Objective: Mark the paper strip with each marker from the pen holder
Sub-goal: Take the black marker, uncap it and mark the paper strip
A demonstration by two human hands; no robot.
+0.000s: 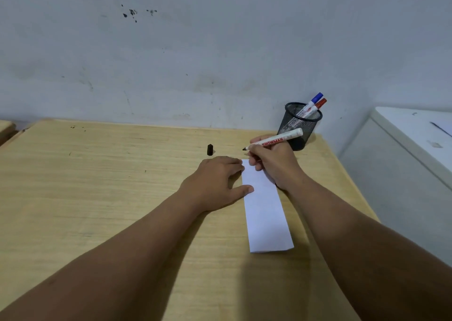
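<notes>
We find the paper strip (265,210) lying flat on the wooden tabletop (97,186), toward its right edge, with its long axis running from the near side toward the far edge; no mark is visible on the part that shows. The left hand (217,181) rests palm down beside the strip's far left corner, fingers spread and flat, thumb tip touching the strip's left edge; it grips nothing. The right hand (271,161) has its fingers closed around an uncapped black marker (274,140), held in a writing grip over the strip's far end, the tip pointing left and, as far as we can judge, raised clear of the paper. A black cap (210,149) stands on the tabletop beyond the left hand, apart from it. The mesh pen holder (299,125) stands at the far right corner and holds a blue marker (315,99) and a red marker (321,104), both capped. We judge the step in hand to be the first mark, with two markers outstanding. To do it well, the left thumb should press the strip down firmly so it cannot slide, the tip should be tilted down to the far end, and the stroke kept short, leaving clear paper for the other two colours
</notes>
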